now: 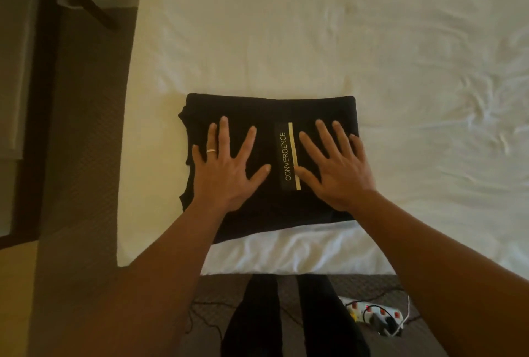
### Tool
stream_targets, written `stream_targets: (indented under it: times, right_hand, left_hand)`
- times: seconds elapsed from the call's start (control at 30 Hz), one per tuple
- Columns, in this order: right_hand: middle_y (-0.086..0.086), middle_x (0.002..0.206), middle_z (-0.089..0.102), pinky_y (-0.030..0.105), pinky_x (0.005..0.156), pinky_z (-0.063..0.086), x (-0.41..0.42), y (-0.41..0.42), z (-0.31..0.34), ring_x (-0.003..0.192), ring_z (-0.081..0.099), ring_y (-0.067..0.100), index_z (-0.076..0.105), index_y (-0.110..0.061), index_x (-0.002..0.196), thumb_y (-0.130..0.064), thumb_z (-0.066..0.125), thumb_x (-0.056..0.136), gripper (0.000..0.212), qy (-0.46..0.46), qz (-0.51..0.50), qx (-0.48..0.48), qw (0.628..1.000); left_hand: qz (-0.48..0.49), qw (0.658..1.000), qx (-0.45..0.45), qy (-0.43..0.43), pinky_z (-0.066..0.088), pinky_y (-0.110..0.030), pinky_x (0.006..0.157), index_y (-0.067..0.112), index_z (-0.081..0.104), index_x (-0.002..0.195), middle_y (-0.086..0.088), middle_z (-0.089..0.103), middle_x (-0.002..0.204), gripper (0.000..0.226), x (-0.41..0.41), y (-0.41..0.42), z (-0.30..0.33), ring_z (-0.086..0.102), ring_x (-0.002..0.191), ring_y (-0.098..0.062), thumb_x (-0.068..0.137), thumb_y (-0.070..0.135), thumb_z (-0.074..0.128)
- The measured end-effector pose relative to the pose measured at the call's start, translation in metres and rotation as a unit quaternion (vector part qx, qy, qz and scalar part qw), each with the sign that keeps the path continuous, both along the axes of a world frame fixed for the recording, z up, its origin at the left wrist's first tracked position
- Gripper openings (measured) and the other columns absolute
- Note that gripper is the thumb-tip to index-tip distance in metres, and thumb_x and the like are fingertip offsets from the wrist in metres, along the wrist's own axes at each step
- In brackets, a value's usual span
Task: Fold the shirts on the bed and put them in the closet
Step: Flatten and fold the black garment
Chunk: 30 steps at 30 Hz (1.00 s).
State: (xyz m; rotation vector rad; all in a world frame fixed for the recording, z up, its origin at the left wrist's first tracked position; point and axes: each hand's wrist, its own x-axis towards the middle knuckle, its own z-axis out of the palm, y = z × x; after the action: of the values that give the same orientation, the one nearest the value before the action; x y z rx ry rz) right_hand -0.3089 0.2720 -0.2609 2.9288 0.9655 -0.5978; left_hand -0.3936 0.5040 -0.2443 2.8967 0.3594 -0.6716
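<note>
Head view, looking down over the foot of a bed (372, 41) with a wrinkled white sheet. 1 black shirt (269, 110), folded into a neat rectangle, lies flat on the sheet near the bed's near edge, toward the left corner. A dark label with the word CONVERGENCE and a pale yellow stripe (287, 156) runs across the folded top face, between the 2 hands. Left hand (226, 167): palm down on the left half of the shirt, fingers straight and spread, gripping nothing; a ring (211, 151) sits on 1 finger. Right hand (337, 167): palm down on the right half, fingers likewise straight and fanned, thumb tip touching the stripe's lower end, no fabric pinched. Both bare forearms reach in from the bottom of the frame. Below the bed edge, dark patterned carpet (86, 127), the person's 2 dark trouser legs, thin black cables, and a white power strip (375, 313) with red switches at lower right. Dark wooden furniture (43, 99) stands along the left, off the bed; its kind cannot be told.
</note>
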Motion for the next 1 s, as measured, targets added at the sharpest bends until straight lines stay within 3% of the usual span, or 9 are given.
stream_targets:
  times: [0.13, 0.2, 0.27, 0.33, 0.4, 0.5, 0.63, 0.87, 1.0]
  right_hand:
    - [-0.001, 0.169, -0.012, 0.049, 0.122, -0.002, 0.004, -0.007, -0.004, 0.155, -0.013, 0.025, -0.001, -0.04, 0.16, -0.078, 0.015, 0.096, 0.076, 0.018, -0.028, 0.012, 0.999]
    - [-0.002, 0.169, -0.005, 0.048, 0.123, 0.003, 0.006, -0.009, 0.005, 0.155, -0.008, 0.022, 0.01, -0.037, 0.16, -0.071, 0.022, 0.1, 0.07, 0.031, -0.074, 0.063, 0.995]
    - [-0.001, 0.168, 0.007, 0.048, 0.12, 0.016, 0.006, -0.014, 0.013, 0.153, 0.006, 0.024, 0.023, -0.03, 0.157, -0.062, 0.035, 0.101, 0.066, 0.023, -0.173, 0.104, 0.979]
    - [0.003, 0.159, 0.024, 0.051, 0.112, 0.032, 0.004, -0.02, 0.014, 0.143, 0.026, 0.029, 0.029, -0.027, 0.152, -0.058, 0.049, 0.098, 0.065, 0.04, -0.295, 0.136, 0.945]
    - [0.005, 0.147, 0.039, 0.049, 0.103, 0.046, -0.001, -0.019, 0.013, 0.13, 0.044, 0.028, 0.031, -0.028, 0.149, -0.056, 0.058, 0.093, 0.068, 0.115, -0.423, 0.211, 0.874]
    - [0.005, 0.129, 0.056, 0.038, 0.083, 0.052, 0.005, -0.016, 0.017, 0.106, 0.06, 0.021, 0.037, -0.024, 0.144, -0.049, 0.066, 0.09, 0.066, 0.229, -0.541, 0.285, 0.757]
    - [0.003, 0.106, 0.065, 0.027, 0.06, 0.048, 0.022, -0.018, 0.029, 0.087, 0.065, 0.017, 0.05, -0.015, 0.126, -0.038, 0.071, 0.089, 0.049, 0.313, -0.574, 0.294, 0.697]
    - [0.0, 0.103, 0.064, 0.026, 0.06, 0.046, 0.016, -0.005, 0.066, 0.088, 0.063, 0.016, 0.051, -0.02, 0.121, -0.037, 0.063, 0.095, 0.033, 0.314, -0.537, 0.295, 0.725]
    - [0.002, 0.106, 0.064, 0.026, 0.063, 0.048, 0.009, 0.01, 0.11, 0.092, 0.063, 0.016, 0.05, -0.019, 0.121, -0.04, 0.066, 0.094, 0.038, 0.291, -0.499, 0.31, 0.756]
  left_hand:
    - [0.033, 0.999, 0.0, 0.002, 0.006, -0.067, 0.119, 0.041, -0.01, 0.16, -0.011, -0.026, 0.166, 0.084, 0.001, -0.005, 0.0, -0.015, 0.155, -0.039, 0.093, 0.078, 0.026]
    - [0.054, 0.997, 0.001, -0.054, 0.007, -0.068, 0.118, 0.034, 0.014, 0.16, -0.013, -0.002, 0.17, 0.077, 0.001, -0.002, 0.008, 0.0, 0.156, -0.039, 0.096, 0.069, 0.037]
    - [0.188, 0.974, 0.007, -0.123, 0.017, -0.066, 0.116, 0.025, 0.034, 0.151, -0.015, 0.025, 0.163, 0.07, -0.004, 0.004, 0.019, 0.02, 0.151, -0.041, 0.094, 0.061, 0.051]
    - [0.411, 0.9, -0.067, -0.13, 0.034, -0.057, 0.109, 0.018, 0.039, 0.146, -0.015, 0.039, 0.151, 0.07, -0.011, 0.009, 0.025, 0.039, 0.138, -0.041, 0.092, 0.058, 0.059]
    - [0.549, 0.806, -0.189, -0.113, 0.046, -0.049, 0.098, 0.015, 0.045, 0.141, -0.012, 0.052, 0.136, 0.07, -0.016, 0.01, 0.026, 0.054, 0.122, -0.035, 0.091, 0.06, 0.062]
    - [0.609, 0.721, -0.316, -0.096, 0.054, -0.047, 0.094, 0.015, 0.056, 0.128, -0.005, 0.065, 0.114, 0.075, -0.016, 0.021, 0.019, 0.065, 0.102, -0.026, 0.078, 0.068, 0.072]
    - [0.602, 0.671, -0.433, 0.006, 0.051, -0.052, 0.102, 0.019, 0.065, 0.125, -0.005, 0.072, 0.117, 0.1, -0.012, 0.042, 0.008, 0.068, 0.11, -0.032, 0.044, 0.074, 0.088]
    - [0.533, 0.662, -0.525, 0.044, 0.046, -0.055, 0.108, 0.024, 0.064, 0.13, -0.001, 0.073, 0.121, 0.085, -0.016, 0.055, 0.034, 0.066, 0.116, -0.032, 0.058, 0.064, 0.086]
    - [0.525, 0.666, -0.53, -0.011, 0.046, -0.054, 0.108, 0.024, 0.066, 0.126, 0.0, 0.075, 0.116, 0.053, -0.026, 0.074, 0.079, 0.068, 0.113, -0.029, 0.081, 0.051, 0.079]
